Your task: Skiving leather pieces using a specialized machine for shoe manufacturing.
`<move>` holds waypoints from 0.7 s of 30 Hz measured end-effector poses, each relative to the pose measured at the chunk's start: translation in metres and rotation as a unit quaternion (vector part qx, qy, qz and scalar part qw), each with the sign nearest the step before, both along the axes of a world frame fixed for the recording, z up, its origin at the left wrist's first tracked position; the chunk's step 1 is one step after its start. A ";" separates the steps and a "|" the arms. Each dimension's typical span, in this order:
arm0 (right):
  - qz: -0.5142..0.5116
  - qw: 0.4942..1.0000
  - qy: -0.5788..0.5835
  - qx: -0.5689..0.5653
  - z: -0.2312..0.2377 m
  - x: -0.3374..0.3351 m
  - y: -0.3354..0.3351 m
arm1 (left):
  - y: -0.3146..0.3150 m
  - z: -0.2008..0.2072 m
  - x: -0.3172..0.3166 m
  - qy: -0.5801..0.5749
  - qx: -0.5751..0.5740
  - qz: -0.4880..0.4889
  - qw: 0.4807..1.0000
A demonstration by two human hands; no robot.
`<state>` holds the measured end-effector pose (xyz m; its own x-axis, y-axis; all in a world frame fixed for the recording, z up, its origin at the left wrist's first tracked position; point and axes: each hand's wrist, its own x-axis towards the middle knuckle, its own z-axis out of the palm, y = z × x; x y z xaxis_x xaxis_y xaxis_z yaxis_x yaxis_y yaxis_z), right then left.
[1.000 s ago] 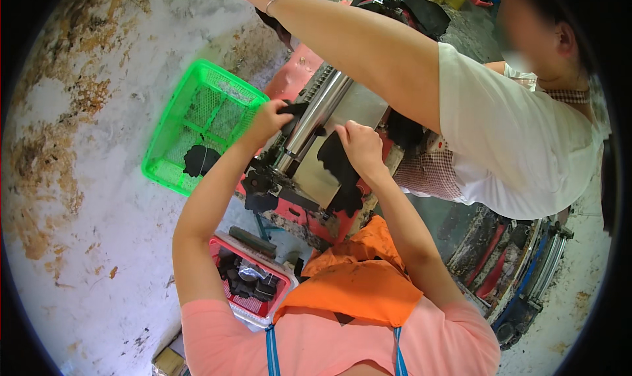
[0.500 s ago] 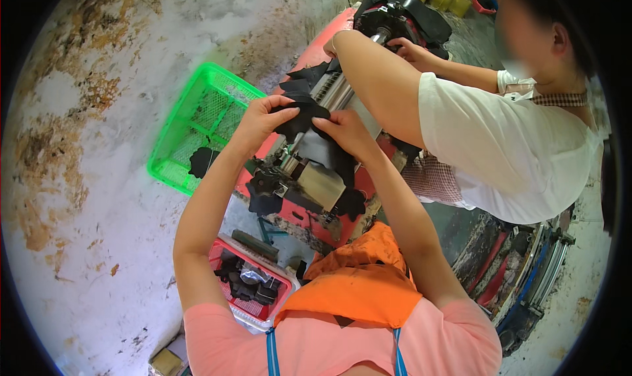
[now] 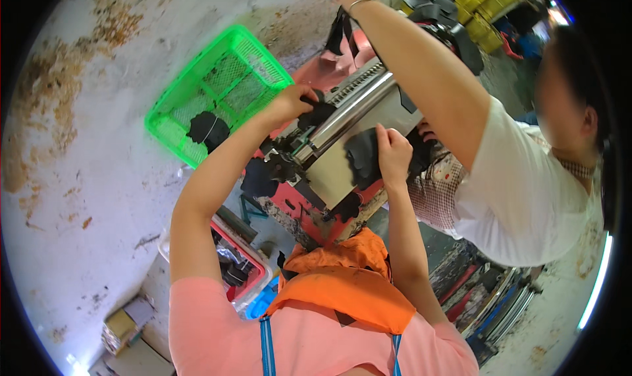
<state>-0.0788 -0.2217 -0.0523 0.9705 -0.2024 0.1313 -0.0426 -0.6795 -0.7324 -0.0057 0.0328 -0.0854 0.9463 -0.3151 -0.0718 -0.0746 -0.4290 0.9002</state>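
A roller machine with a shiny metal roller [image 3: 359, 112] and a flat metal plate [image 3: 334, 173] stands in front of me. At the roller's far-left end, my left hand [image 3: 293, 104] pinches a thin black sheet piece [image 3: 317, 114]; its fingertips are partly hidden. My right hand [image 3: 394, 157] is closed on the edge of a scalloped black piece [image 3: 363, 159], held over the plate's right side. More black pieces [image 3: 261, 177] lie left of the plate. Another black piece [image 3: 345, 208] is by its near edge.
A green basket [image 3: 172, 84] on the left holds a tied black bundle [image 3: 209, 130]. Below my left arm is a red-and-white basket [image 3: 258, 263] with black pieces. A co-worker [image 3: 520, 185] at the right reaches an arm [image 3: 428, 73] across the machine's far side. Yellow containers [image 3: 484, 33] stand behind.
My hands have moved apart: the left stays by the roller's left end, the right has come down and right with a black piece. The co-worker's arm has lifted and reached farther away.
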 end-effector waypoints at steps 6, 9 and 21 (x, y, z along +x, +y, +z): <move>-0.025 0.993 0.046 -0.108 -0.004 0.002 -0.005 | 0.063 0.010 -0.095 -0.219 0.322 0.211 0.897; 0.028 0.992 0.120 -0.033 0.014 0.002 0.001 | 0.078 -0.071 -0.179 -0.176 0.402 0.111 0.892; 0.079 0.930 0.273 0.235 0.021 -0.029 -0.028 | 0.046 -0.113 -0.026 -0.130 0.027 0.010 0.991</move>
